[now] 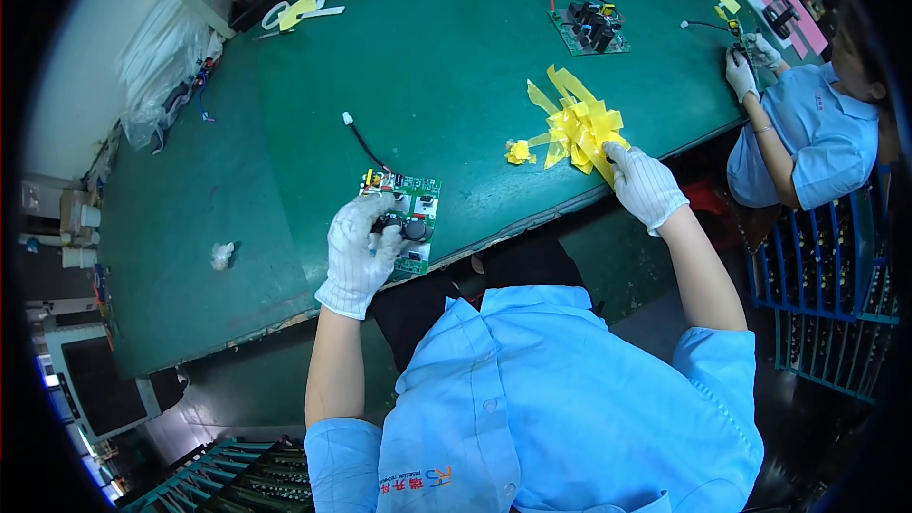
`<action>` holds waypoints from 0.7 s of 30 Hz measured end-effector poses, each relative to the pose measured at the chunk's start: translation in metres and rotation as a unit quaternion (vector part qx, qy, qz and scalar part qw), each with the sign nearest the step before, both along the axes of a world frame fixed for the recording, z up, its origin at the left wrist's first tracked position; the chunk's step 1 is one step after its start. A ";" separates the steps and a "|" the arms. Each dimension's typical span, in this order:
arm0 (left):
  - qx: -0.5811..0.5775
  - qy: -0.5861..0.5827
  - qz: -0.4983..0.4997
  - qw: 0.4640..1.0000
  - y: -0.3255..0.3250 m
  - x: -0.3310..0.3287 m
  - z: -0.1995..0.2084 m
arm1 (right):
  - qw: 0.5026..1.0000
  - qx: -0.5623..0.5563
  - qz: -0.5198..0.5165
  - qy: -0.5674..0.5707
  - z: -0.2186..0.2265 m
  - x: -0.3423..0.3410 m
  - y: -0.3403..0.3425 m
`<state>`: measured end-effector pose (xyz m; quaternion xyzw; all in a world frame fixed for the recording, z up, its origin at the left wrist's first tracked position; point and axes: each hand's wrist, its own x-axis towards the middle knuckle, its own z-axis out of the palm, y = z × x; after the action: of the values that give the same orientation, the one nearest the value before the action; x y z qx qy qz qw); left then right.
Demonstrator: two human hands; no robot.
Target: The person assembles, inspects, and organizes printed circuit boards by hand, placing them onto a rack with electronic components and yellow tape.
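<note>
My left hand (359, 252), in a white striped glove, is closed on a green circuit board (414, 261) at the table's near edge. Black round components show on the board beside my fingers, and a black lead with a white plug (364, 141) runs from its far end. My fingers hide part of the board's left side. To the right, my gloved right hand (646, 185) pinches the near end of a yellow tape strip (602, 163). That strip lies at the edge of a heap of yellow tape pieces (576, 125). A small crumpled yellow wad (519, 152) sits left of the heap.
Another circuit board (591, 28) lies farther back on the green table (427, 57). At right, a co-worker's gloved hands (743, 71) hold a board. A whitish crumpled lump (221, 256) rests at left. Racks (817, 266) stand right, below the table.
</note>
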<state>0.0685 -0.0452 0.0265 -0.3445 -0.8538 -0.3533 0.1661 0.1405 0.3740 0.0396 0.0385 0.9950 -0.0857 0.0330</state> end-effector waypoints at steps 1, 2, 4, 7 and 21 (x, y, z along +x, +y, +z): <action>-0.036 -0.035 -0.005 0.999 0.002 0.002 0.004 | 1.000 -0.008 0.004 -0.027 0.000 -0.001 0.000; -0.071 -0.071 -0.009 0.995 0.003 0.003 0.006 | 0.999 -0.027 0.002 -0.047 0.000 -0.002 0.003; -0.155 -0.053 -0.014 0.986 0.004 0.005 0.008 | 0.993 -0.061 -0.002 -0.099 0.003 0.000 0.006; -0.185 -0.054 -0.006 0.981 0.011 0.007 0.011 | 0.986 -0.063 0.005 -0.153 0.015 0.007 0.008; -0.044 -0.172 -0.018 0.984 0.000 -0.004 0.003 | 0.949 -0.302 0.091 0.029 0.035 0.022 -0.085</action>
<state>0.0642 -0.0452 0.0292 -0.3009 -0.8778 -0.3727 -0.0052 0.1626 0.2892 0.0742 -0.0663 0.9225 -0.3796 0.0223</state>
